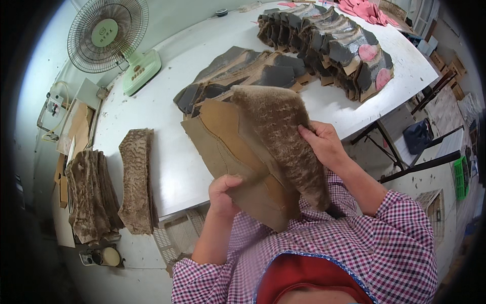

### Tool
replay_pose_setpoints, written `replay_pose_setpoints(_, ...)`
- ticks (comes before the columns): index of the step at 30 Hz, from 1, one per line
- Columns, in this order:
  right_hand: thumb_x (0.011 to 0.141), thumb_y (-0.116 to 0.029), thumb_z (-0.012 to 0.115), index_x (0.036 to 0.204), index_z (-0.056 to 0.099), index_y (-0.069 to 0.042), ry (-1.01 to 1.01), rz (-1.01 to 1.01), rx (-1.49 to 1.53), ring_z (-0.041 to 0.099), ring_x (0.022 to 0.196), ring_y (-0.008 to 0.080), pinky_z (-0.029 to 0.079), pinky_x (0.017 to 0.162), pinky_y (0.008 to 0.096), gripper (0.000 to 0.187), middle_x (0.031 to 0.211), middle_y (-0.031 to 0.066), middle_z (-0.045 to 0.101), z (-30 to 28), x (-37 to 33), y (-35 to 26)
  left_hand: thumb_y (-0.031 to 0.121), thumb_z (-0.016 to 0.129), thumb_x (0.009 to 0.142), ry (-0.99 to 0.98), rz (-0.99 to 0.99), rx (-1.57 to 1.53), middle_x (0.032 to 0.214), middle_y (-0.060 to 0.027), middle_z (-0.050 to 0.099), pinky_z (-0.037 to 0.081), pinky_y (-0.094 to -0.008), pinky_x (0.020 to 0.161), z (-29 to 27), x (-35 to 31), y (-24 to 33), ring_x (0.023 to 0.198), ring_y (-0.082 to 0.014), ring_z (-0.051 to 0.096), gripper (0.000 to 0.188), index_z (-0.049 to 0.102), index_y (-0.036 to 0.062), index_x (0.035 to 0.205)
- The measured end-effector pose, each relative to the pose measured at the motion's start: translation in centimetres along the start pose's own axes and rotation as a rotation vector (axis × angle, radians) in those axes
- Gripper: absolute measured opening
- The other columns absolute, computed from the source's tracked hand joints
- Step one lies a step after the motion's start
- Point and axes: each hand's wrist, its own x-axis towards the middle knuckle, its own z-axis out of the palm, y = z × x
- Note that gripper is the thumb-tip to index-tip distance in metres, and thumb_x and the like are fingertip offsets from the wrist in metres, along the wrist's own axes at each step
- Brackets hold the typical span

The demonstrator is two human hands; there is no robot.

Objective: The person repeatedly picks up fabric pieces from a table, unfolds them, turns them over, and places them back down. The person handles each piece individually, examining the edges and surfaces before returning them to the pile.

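Observation:
In front of my chest I hold up a sewn fur piece [281, 121] between both hands. Short brown fur covers its right part; on the left its smooth tan and olive backing [215, 147] shows, with stitched seams running down it. My left hand [224, 196] pinches the lower left edge of the backing, thumb on top. My right hand [324, 144] grips the right edge of the fur side, its thumb on the fur and the other fingers behind. Just beyond the piece lies a pile of grey and brown fur pieces [248, 66], partly hidden by it.
A white table [177, 167] spans the view. On its left are a single fur strip [136, 177] and a stack of fur strips [91, 197]. A green fan [144, 73] stands at the far left. Layered pieces [344, 48] and a pink cloth [367, 11] lie far right.

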Motion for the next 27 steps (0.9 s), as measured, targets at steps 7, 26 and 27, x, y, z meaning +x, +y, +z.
replay_pose_setpoints(7,0.096,-0.021,0.056,0.102,0.067,0.006,-0.207,0.152,0.079,0.055,0.075,0.0082,0.048,0.067,0.0267,0.03,0.081,0.0024,0.067,2.9,0.3,2.5,0.011,0.05,0.072,-0.027,-0.005,-0.055,0.124,-0.0208,0.057,0.047,-0.0422,0.097,3.0,-0.3,-2.6,0.112,-0.0341,0.057,0.063,0.043,-0.0085,0.131)
replay_pose_setpoints(26,0.081,-0.006,0.071,0.094,0.064,0.0,-0.05,-0.483,-0.473,0.063,0.073,0.0231,0.051,0.065,0.0307,0.016,0.083,0.011,0.063,2.6,-4.0,-6.9,0.014,0.045,0.075,0.011,0.119,0.194,0.131,-0.0224,0.052,0.04,-0.0427,0.105,4.0,-0.8,-2.9,0.12,-0.0342,0.053,0.063,0.039,-0.0091,0.134)
replay_pose_setpoints(27,0.081,-0.006,0.071,0.093,0.065,0.0,-0.074,-0.46,-0.446,0.064,0.073,0.0216,0.051,0.066,0.0299,0.015,0.083,0.0108,0.063,2.5,-4.0,-7.0,0.014,0.046,0.075,0.0,0.127,0.192,0.131,-0.0224,0.052,0.04,-0.0426,0.105,4.1,-0.9,-2.9,0.119,-0.0341,0.053,0.064,0.039,-0.0094,0.134)
